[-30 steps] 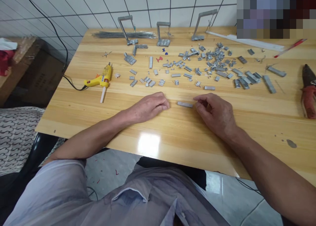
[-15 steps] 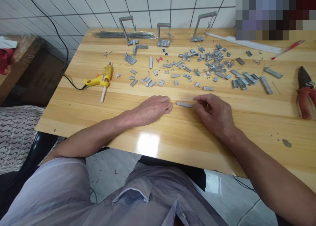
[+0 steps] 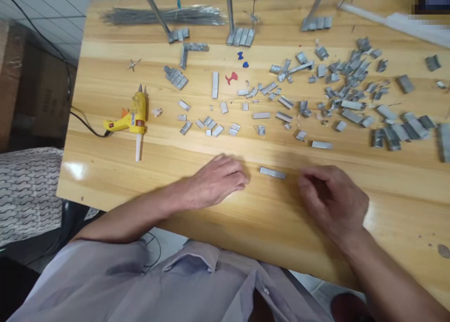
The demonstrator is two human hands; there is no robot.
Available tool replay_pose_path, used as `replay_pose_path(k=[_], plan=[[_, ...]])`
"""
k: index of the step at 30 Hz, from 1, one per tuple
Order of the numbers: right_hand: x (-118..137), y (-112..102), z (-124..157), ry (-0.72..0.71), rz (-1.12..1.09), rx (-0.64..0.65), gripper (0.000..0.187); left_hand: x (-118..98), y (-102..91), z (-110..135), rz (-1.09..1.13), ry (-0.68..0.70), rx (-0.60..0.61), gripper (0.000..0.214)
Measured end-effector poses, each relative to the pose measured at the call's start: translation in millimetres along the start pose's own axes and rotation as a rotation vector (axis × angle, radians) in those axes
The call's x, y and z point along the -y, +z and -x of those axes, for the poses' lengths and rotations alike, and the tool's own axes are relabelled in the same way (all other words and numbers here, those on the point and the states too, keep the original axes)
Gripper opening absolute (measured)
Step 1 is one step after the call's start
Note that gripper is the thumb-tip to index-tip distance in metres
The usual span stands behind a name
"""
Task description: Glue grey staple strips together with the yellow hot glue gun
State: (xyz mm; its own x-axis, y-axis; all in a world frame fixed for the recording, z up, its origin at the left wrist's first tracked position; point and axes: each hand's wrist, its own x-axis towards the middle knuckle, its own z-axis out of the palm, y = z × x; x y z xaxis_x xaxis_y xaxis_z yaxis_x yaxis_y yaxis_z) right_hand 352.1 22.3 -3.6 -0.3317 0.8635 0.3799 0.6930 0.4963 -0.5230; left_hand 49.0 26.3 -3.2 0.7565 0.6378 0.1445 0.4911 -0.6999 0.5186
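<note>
My left hand (image 3: 218, 181) rests on the wooden table (image 3: 168, 167), its fingers curled together; nothing shows in it. Just right of its fingertips lies a short grey metal strip (image 3: 273, 173), touched by neither hand. On the strip's other side is my right hand (image 3: 332, 200), slightly blurred, with thumb and forefinger bent towards each other, a small gap between their tips and no object visible there. Another grey metal strip (image 3: 322, 145) lies beyond it. The inner sides of my left fingers are hidden.
A yellow glue gun (image 3: 138, 113) with its cord lies at left. Behind are a bundle of thin metal rods (image 3: 165, 16) and several bracket-shaped metal stands (image 3: 242, 37). Metal scraps (image 3: 351, 71) cover the right rear. Red (image 3: 231, 78) and blue bits (image 3: 245, 64) lie centrally.
The camera view has tilted down and come closer to the table. My right hand sits farther from the metal strip, its thumb and forefinger tips closer together. My left hand stays beside the strip.
</note>
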Motion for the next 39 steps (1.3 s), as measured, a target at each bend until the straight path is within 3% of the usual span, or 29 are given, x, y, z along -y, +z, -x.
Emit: replay_pose_path(k=[11, 14, 22, 34, 39], plan=[[-2, 17, 0, 0.137, -0.065, -0.078, 0.015, 4, -2.7, -5, 0.072, -0.034, 0.015, 0.021], [-4, 19, -2, 0.139, -0.085, -0.108, 0.017, 5, -9.3, -3, 0.114, -0.060, 0.013, 0.011], [-5, 17, -2, 0.111, -0.080, -0.076, 0.017, 4, -21.5, 1, 0.015, -0.190, 0.065, 0.012], [-3, 17, -2, 0.118, -0.073, -0.022, 0.018, 5, -19.4, -3, 0.073, -0.078, 0.069, 0.026], [-3, 18, -3, 0.118, -0.065, -0.035, 0.018, 3, -13.0, -1, 0.008, -0.058, 0.040, 0.018]])
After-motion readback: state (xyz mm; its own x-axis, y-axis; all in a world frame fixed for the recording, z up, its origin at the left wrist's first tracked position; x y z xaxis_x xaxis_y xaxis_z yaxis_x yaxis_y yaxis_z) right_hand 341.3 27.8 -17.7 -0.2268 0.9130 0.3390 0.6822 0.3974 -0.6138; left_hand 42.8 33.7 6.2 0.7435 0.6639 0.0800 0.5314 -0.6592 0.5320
